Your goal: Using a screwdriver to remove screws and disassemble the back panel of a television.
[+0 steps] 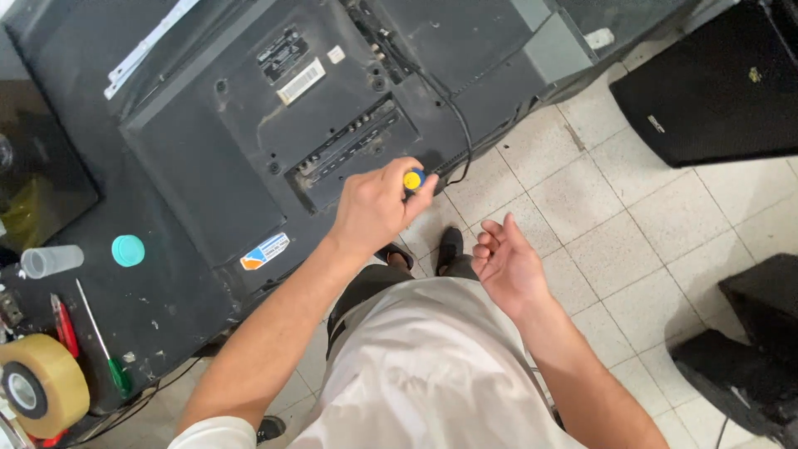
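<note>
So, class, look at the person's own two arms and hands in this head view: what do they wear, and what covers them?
Both forearms are bare. The left hand and right hand wear no gloves, and no rings or watch show. A short white sleeve shows at the left upper arm, matching the white shirt.

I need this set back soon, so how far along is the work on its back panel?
Nothing looks finished: the black back cover is on the television. In hand: the left hand grips a yellow-and-blue screwdriver handle at the cover's lower edge; the right hand hangs open, empty. Left: the cover is not yet off, and its cable remains attached.
</note>
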